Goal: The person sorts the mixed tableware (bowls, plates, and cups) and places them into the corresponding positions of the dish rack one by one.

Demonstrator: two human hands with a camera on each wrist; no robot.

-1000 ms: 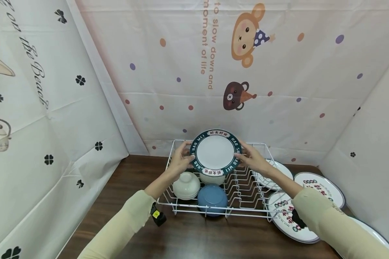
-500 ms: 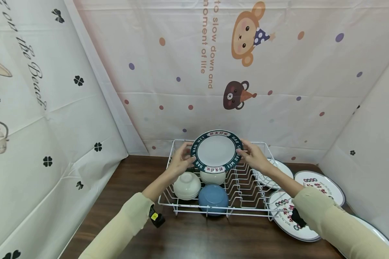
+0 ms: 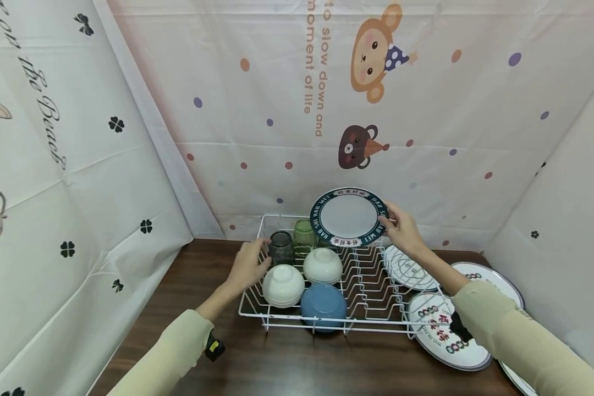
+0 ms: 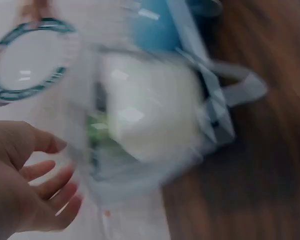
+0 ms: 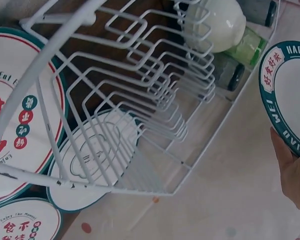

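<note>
My right hand (image 3: 403, 231) pinches the right rim of a white plate (image 3: 348, 216) with a dark green lettered border. The plate is held up above the back of a white wire dish rack (image 3: 346, 324), its white face toward me. My left hand (image 3: 247, 267) is off the plate, fingers loosely bent and holding nothing, at the rack's left side beside a dark glass (image 3: 281, 248). A green glass (image 3: 304, 239) stands next to that one. In front, two white bowls (image 3: 283, 286) and a blue bowl (image 3: 324, 302) sit upside down in the rack.
Several white plates with red lettering (image 3: 447, 330) lie on the brown wooden table (image 3: 297, 363), right of the rack. A smaller plate (image 3: 411, 268) lies by the rack's right end. A printed cloth (image 3: 257, 82) hangs behind, with more cloth at both sides.
Both hands held the plate before. My left hand has let go and moved left and down. My right hand has carried the plate right and slightly up, uncovering the glasses.
</note>
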